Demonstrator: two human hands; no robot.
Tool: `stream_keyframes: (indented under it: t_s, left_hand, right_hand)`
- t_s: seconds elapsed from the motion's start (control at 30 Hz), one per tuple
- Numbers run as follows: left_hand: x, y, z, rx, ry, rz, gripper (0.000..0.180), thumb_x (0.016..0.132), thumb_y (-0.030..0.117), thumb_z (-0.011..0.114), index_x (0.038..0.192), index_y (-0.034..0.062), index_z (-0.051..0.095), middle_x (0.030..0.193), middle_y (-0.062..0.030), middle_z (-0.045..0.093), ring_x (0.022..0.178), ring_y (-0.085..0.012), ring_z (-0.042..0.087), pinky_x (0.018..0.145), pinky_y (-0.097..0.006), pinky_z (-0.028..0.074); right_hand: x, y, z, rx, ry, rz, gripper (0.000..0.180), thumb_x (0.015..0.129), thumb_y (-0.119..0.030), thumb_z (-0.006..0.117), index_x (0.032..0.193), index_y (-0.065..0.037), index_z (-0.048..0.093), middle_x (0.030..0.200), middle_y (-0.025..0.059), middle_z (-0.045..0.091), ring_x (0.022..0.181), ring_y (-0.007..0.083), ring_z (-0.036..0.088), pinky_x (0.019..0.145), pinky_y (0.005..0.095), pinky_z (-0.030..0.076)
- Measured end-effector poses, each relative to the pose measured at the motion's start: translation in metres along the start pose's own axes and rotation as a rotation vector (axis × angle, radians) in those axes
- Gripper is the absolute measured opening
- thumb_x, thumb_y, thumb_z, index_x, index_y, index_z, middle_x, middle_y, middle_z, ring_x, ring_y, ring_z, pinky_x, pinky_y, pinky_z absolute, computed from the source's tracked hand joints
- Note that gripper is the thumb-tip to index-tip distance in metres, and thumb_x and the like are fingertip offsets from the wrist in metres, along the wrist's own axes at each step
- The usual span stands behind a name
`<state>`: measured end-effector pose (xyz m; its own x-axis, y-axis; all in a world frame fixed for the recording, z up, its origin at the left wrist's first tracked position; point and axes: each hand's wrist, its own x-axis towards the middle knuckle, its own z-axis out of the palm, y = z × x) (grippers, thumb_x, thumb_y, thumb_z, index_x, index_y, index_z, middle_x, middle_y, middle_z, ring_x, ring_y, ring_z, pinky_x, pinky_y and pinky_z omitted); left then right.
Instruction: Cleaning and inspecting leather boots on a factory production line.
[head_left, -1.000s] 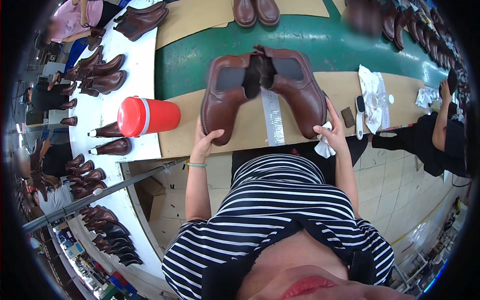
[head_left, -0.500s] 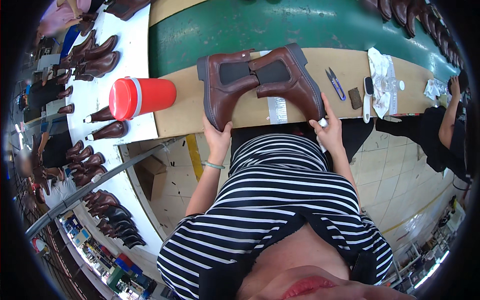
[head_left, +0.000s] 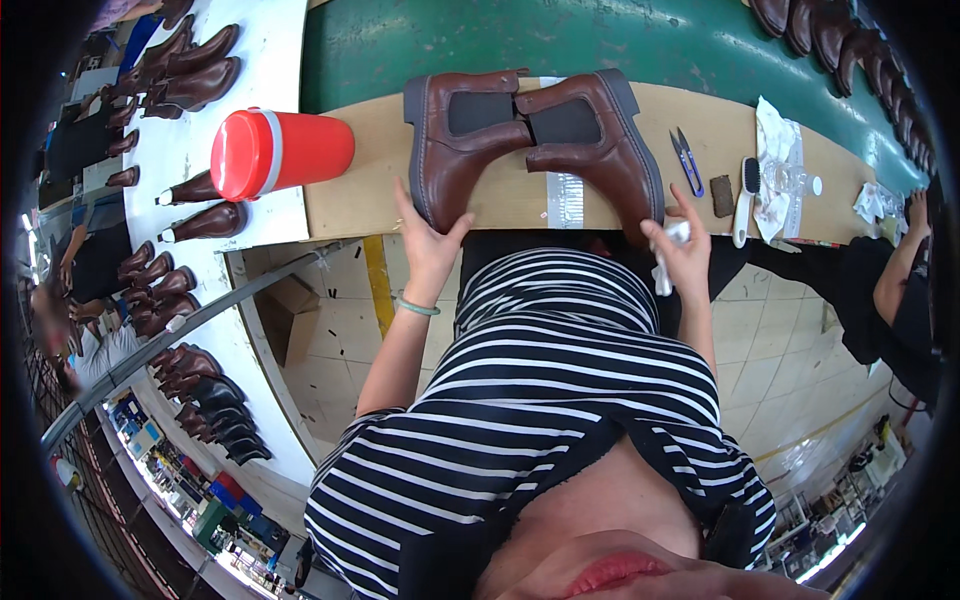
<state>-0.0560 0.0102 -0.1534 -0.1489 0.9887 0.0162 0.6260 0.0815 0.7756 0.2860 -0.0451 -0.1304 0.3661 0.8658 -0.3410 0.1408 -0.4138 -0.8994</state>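
Two brown leather Chelsea boots lie on their sides on the cardboard-topped bench, shafts meeting and toes pointing at me. My left hand (head_left: pixel 430 243) is at the toe of the left boot (head_left: pixel 448 178), its fingers and thumb spread around the tip without a firm grip. By the toe of the right boot (head_left: pixel 625 170) is my right hand (head_left: pixel 686 248), with a crumpled white cloth (head_left: pixel 664 275) tucked in its palm. Its forefinger is raised and its thumb lies close to the toe; whether it touches cannot be made out.
A red jug (head_left: pixel 300 150) stands left of the boots. To their right lie blue-handled thread snips (head_left: pixel 688 163), a brown block (head_left: pixel 722 196), a brush (head_left: pixel 744 205) and a clear bottle (head_left: pixel 795 182). More footwear lines the white table (head_left: pixel 265 60). A co-worker's arm (head_left: pixel 900 262) shows far right.
My left hand has loosened from the left boot's toe and its fingers have spread. My right hand has drawn slightly away from the right boot, showing more of the cloth.
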Motion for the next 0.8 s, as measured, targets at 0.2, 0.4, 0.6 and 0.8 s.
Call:
stream_keyframes:
  t_s: [0.2, 0.4, 0.6, 0.8]
  left_hand:
    - [0.01, 0.041, 0.01, -0.21, -0.117, 0.26, 0.06, 0.077, 0.008, 0.075, 0.127, -0.0046, 0.045, 0.123, -0.0175, 0.051, 0.107, -0.0247, 0.055, 0.089, -0.035, 0.048]
    - [0.027, 0.038, 0.093, -0.825, -0.469, -0.346, 0.046, 0.084, 0.014, 0.07, 0.121, -0.0037, 0.049, 0.107, -0.0114, 0.058, 0.081, -0.0161, 0.062, 0.061, -0.024, 0.051]
    - [0.06, 0.035, 0.111, -1.036, -0.82, -0.694, 0.029, 0.093, 0.027, 0.061, 0.107, 0.0022, 0.059, 0.101, -0.0062, 0.059, 0.058, -0.0191, 0.063, 0.049, -0.023, 0.045]
    - [0.064, 0.038, 0.113, -1.014, -0.924, -0.695, 0.028, 0.096, 0.028, 0.055, 0.109, 0.0041, 0.057, 0.099, -0.0039, 0.06, 0.057, -0.0176, 0.06, 0.05, -0.024, 0.044]
  right_hand:
    - [0.016, -0.021, -0.017, -0.034, -0.011, -0.174, 0.022, 0.08, -0.004, 0.058, 0.102, 0.0, 0.064, 0.091, 0.0036, 0.056, 0.083, 0.013, 0.057, 0.074, 0.0239, 0.044]
    - [0.021, -0.044, 0.029, -0.293, -0.137, -0.34, 0.019, 0.078, -0.002, 0.07, 0.097, 0.0, 0.069, 0.087, 0.009, 0.059, 0.08, 0.0196, 0.06, 0.072, 0.0272, 0.046]
    - [0.022, -0.03, 0.044, -0.38, 0.016, -0.381, 0.021, 0.076, -0.004, 0.073, 0.097, -0.002, 0.07, 0.085, 0.0114, 0.061, 0.076, 0.0234, 0.063, 0.069, 0.0298, 0.049]
    - [0.036, -0.026, 0.085, -0.497, 0.118, -0.558, 0.016, 0.076, -0.004, 0.07, 0.093, -0.003, 0.069, 0.085, 0.0133, 0.059, 0.077, 0.0311, 0.062, 0.068, 0.0371, 0.049]
